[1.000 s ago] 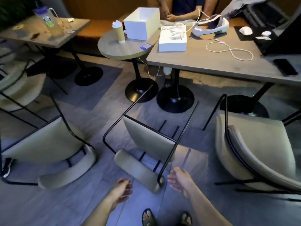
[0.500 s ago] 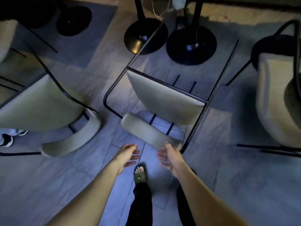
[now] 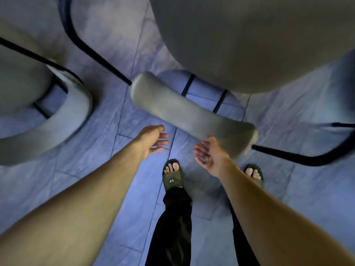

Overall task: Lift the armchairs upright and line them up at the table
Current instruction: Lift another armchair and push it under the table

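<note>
Change: view dropped closer; padded backrest [image 3: 192, 114] of tipped armchair now at fingertips.
Grip: left hand [image 3: 151, 140], right hand [image 3: 209, 156] spread wide, empty.
Meaning: lift judged imminent.

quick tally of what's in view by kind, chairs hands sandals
armchairs tipped over on the floor: 2, the middle armchair and the left armchair
hands: 2, left hand and right hand, both open and empty
sandals: 2, left sandal and right sandal
total: 6
</note>
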